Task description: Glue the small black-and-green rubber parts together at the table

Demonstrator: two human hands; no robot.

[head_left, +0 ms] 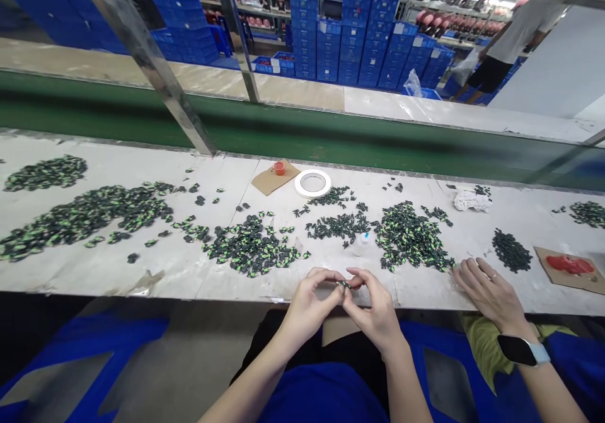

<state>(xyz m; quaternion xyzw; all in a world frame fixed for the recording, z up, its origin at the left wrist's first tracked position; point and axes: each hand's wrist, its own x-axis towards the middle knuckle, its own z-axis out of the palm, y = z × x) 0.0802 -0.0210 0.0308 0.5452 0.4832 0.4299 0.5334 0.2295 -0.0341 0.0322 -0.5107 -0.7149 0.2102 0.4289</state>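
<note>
Between my two hands, at the table's front edge, is a small dark part with green marks [345,284]. My left hand [309,300] pinches it from the left with thumb and index finger. From the other side my right hand [373,303] grips the same part with its fingertips. Piles of similar black-and-green parts lie beyond my hands, one to the left [253,246] and one to the right [411,237]. Smaller dark pieces [338,225] are scattered between them. A small whitish bottle with a blue mark [362,244] lies just past my right hand.
A co-worker's hand [489,287] rests on the table [189,284] at the right. Farther back are a tape roll [312,184], cardboard with a red cup [279,168] and a white cloth [472,201]. Cardboard with red material [570,265] lies far right. Metal posts [155,70] rise at the left.
</note>
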